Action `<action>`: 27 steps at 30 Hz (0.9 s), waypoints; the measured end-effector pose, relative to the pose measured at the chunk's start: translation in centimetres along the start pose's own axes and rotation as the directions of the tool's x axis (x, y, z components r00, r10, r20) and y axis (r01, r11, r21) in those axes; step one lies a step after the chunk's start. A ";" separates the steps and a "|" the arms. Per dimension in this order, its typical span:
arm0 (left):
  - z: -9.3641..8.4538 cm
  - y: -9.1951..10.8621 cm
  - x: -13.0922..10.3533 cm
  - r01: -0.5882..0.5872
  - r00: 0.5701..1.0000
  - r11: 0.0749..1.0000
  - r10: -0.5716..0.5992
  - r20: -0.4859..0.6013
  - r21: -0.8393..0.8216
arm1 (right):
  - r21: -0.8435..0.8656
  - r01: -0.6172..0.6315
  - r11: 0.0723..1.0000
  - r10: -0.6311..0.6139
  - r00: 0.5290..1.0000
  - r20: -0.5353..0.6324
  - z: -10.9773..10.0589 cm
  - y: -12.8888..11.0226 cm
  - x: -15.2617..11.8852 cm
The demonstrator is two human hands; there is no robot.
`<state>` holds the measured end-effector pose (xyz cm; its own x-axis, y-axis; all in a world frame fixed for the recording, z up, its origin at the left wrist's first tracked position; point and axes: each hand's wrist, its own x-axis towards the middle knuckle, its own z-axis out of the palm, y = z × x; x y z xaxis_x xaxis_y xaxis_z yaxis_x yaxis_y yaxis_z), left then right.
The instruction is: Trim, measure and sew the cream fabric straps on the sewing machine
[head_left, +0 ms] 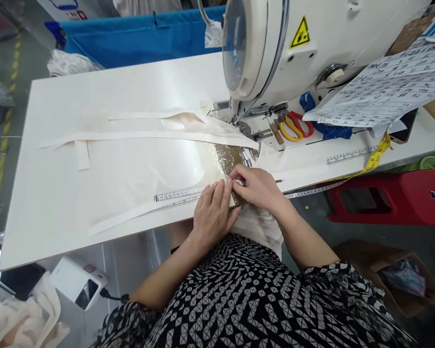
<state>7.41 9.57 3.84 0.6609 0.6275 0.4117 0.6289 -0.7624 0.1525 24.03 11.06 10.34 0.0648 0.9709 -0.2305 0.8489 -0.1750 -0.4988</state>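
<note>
A cream fabric piece [137,169] is spread flat on the white counter [39,208], in front of the sewing machine [304,43], and its near edge is pressed down by both hands. The left hand [212,212] is laid flat and open, fingers together, on the fabric at the counter edge. The right hand [259,186] is half closed, and its fingertips are pinched on the end of a white measuring tape [177,194], which is stretched to the left along the fabric edge. Two narrow cream strips [148,136] are seen lying across the fabric, smooth and thin.

Near the needle, one pair of scissors [297,126] with yellow and red handles is placed on the machine bed. A printed paper sheet [387,87] is laid beside it, and one yellow tape [379,154] hangs over the counter edge. Below, a red stool [387,198] is seen, and a white power bank [78,282] at the lower left.
</note>
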 end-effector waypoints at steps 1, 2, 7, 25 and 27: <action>-0.1 0.0 0.0 -0.002 1.000 1.000 0.002 0.005 0.018 | 0.000 -0.012 1.000 0.012 1.000 -0.007 -0.3 0.2 -0.1; -0.2 0.1 0.1 -0.003 1.000 1.000 0.003 0.012 0.029 | 0.004 -0.023 1.000 0.023 1.000 -0.016 -0.5 0.5 -0.2; -0.2 0.0 0.1 -0.011 0.999 0.997 0.008 0.044 0.073 | 0.027 -0.067 0.997 0.068 0.995 -0.067 -1.6 2.2 -0.8; -0.8 -0.7 -0.3 -0.033 0.999 0.991 0.027 0.045 0.127 | 0.154 -0.053 0.987 0.088 0.969 -0.232 -2.8 8.3 -2.5; -1.0 -0.8 -0.3 -0.037 0.999 0.990 0.032 0.039 0.133 | 0.162 -0.048 0.986 0.086 0.966 -0.242 -2.7 8.4 -2.5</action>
<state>6.34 9.84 4.48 0.6965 0.6083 0.3806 0.6527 -0.7574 0.0161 32.46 7.60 8.99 0.2628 0.9627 -0.0639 0.7488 -0.2453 -0.6157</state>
